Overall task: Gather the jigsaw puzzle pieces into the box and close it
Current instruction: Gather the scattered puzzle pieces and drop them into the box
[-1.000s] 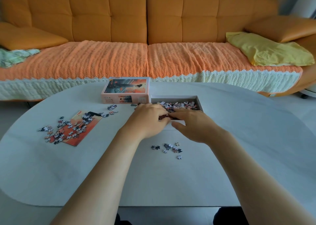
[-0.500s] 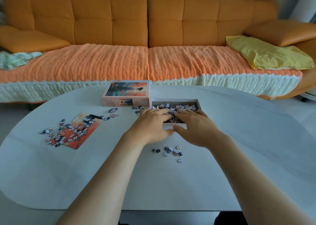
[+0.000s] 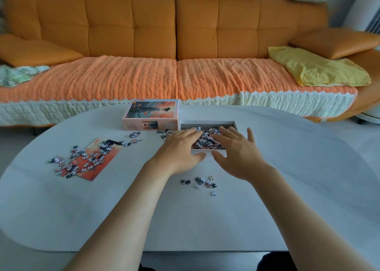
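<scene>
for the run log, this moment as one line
left hand open over box | right hand open over box | lid off, beside box | loose pieces on table, more on picture sheet

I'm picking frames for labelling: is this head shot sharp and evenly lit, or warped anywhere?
Head view: soft, even light, no harsh glare on the table; puzzle pieces in the box look fairly sharp; the sofa smears toward the top right corner; the wide lens bows the table's edge.

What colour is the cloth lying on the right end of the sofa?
The cloth is yellow; head view.
</scene>
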### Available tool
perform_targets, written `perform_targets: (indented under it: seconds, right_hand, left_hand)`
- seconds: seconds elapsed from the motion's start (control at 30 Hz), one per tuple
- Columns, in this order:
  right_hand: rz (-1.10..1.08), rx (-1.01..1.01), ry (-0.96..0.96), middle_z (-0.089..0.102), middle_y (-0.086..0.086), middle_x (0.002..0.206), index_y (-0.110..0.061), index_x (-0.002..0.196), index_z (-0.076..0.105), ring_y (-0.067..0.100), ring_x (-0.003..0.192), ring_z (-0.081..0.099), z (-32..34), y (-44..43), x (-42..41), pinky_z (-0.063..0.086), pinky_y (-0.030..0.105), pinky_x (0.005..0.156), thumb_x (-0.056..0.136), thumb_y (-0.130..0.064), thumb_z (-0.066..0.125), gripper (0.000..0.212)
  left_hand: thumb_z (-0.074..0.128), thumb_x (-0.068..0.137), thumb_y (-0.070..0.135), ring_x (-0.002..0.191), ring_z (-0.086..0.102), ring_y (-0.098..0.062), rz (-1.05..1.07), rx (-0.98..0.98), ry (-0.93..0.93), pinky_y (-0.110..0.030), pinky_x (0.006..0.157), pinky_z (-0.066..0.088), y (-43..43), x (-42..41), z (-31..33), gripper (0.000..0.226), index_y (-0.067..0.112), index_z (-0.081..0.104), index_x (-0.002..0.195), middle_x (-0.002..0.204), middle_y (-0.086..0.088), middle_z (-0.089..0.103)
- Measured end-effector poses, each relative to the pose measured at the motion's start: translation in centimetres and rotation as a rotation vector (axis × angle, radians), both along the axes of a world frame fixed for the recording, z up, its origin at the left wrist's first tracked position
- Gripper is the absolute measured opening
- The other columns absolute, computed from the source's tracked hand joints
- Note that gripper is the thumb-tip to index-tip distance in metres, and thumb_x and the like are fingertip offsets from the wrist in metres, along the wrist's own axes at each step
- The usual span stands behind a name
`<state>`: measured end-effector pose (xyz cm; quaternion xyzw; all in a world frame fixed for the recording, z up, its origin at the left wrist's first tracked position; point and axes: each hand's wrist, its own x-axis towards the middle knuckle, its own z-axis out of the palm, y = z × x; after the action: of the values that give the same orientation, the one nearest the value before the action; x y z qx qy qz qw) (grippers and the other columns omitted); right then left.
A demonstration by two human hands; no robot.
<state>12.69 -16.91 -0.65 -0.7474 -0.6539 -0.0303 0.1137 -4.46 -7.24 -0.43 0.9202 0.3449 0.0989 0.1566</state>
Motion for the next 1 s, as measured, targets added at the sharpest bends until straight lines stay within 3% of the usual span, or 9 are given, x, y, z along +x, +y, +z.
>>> perform_targets:
  seconds: [0.07, 0.17, 0.3, 0.4, 0.5, 0.6, 0.73, 0.87, 1.0]
  right_hand:
    - [0.057, 0.138, -0.006, 0.046, 0.001, 0.146, -0.03, 0.134, 0.054, 0.024, 0.136, 0.038, 0.1, -0.4, -0.2, 0.026, 0.05, 0.113, 0.091, -0.038, 0.055, 0.044]
    - [0.19, 0.291, 0.078, 0.062, -0.003, 0.114, -0.026, 0.116, 0.068, 0.018, 0.103, 0.056, 0.6, -0.9, -0.8, 0.049, 0.037, 0.085, 0.086, -0.019, 0.065, 0.031]
    - [0.276, 0.114, 0.211, 0.059, -0.017, 0.094, -0.033, 0.107, 0.071, -0.008, 0.066, 0.048, 1.2, -2.2, -1.8, 0.039, 0.017, 0.067, 0.087, -0.022, 0.063, 0.024]
    - [0.243, -0.149, 0.2, 0.058, -0.018, 0.107, -0.038, 0.117, 0.064, -0.004, 0.072, 0.048, 1.0, -3.4, -2.2, 0.04, 0.02, 0.073, 0.084, -0.036, 0.065, 0.033]
    - [0.189, -0.295, 0.217, 0.053, -0.013, 0.113, -0.035, 0.12, 0.061, 0.009, 0.094, 0.056, 0.8, -4.1, -2.3, 0.047, 0.027, 0.084, 0.08, -0.041, 0.071, 0.042]
    - [0.135, -0.266, 0.284, 0.057, -0.01, 0.106, -0.033, 0.109, 0.068, 0.011, 0.091, 0.057, 0.6, -4.1, -2.5, 0.048, 0.024, 0.08, 0.081, -0.038, 0.074, 0.029]
    - [0.117, -0.186, 0.348, 0.064, -0.001, 0.096, -0.021, 0.096, 0.074, 0.015, 0.081, 0.059, 0.2, -4.0, -3.4, 0.051, 0.031, 0.077, 0.083, -0.03, 0.073, 0.016]
    - [0.104, -0.172, 0.407, 0.064, -0.006, 0.091, -0.023, 0.099, 0.073, 0.007, 0.074, 0.056, 0.4, -4.1, -3.4, 0.048, 0.021, 0.071, 0.084, -0.028, 0.073, 0.016]
    - [0.077, -0.205, 0.393, 0.06, -0.009, 0.099, -0.028, 0.113, 0.067, 0.006, 0.081, 0.053, 0.1, -4.0, -2.9, 0.041, 0.016, 0.073, 0.083, -0.033, 0.072, 0.031]
  left_hand:
    - [0.058, 0.09, 0.048, 0.142, 0.022, -0.015, 0.014, 0.074, -0.096, -0.042, 0.118, 0.019, 0.0, -0.5, -0.1, 0.067, 0.027, 0.035, 0.15, 0.154, 0.008, 0.031]
    - [0.069, 0.082, 0.037, 0.112, 0.042, -0.018, -0.038, 0.267, -0.254, -0.036, 0.096, 0.037, -0.4, -1.2, -0.1, 0.042, 0.02, 0.061, 0.121, 0.117, 0.005, 0.054]
    - [0.07, 0.08, 0.026, 0.081, 0.049, -0.008, -0.061, 0.121, -0.285, -0.03, 0.071, 0.046, -1.8, -2.7, 0.6, 0.019, 0.028, 0.058, 0.094, 0.087, 0.016, 0.052]
    - [0.069, 0.078, 0.028, 0.075, 0.054, -0.004, -0.017, -0.092, -0.07, -0.03, 0.071, 0.05, -2.5, -4.1, 0.8, 0.02, 0.033, 0.062, 0.096, 0.086, 0.016, 0.056]
    - [0.072, 0.076, 0.031, 0.075, 0.054, 0.003, -0.008, -0.163, 0.117, -0.017, 0.068, 0.043, -2.7, -5.3, 0.1, 0.024, 0.036, 0.068, 0.099, 0.088, 0.018, 0.058]
    - [0.074, 0.079, 0.03, 0.075, 0.055, 0.003, 0.022, -0.146, 0.08, -0.012, 0.064, 0.037, -3.0, -5.5, -0.3, 0.023, 0.035, 0.072, 0.101, 0.082, 0.02, 0.057]
    - [0.073, 0.083, 0.027, 0.084, 0.06, -0.007, 0.015, -0.1, 0.003, -0.02, 0.072, 0.044, -3.9, -4.4, -0.7, 0.024, 0.03, 0.074, 0.107, 0.084, 0.015, 0.058]
    - [0.073, 0.084, 0.028, 0.087, 0.059, -0.007, 0.034, -0.17, -0.022, -0.026, 0.084, 0.05, -4.2, -4.1, -0.6, 0.042, 0.029, 0.065, 0.125, 0.1, 0.012, 0.066]
    - [0.069, 0.083, 0.046, 0.097, 0.052, -0.008, 0.001, -0.173, 0.069, -0.032, 0.092, 0.047, -4.1, -4.2, -0.6, 0.06, 0.031, 0.051, 0.138, 0.107, 0.015, 0.052]
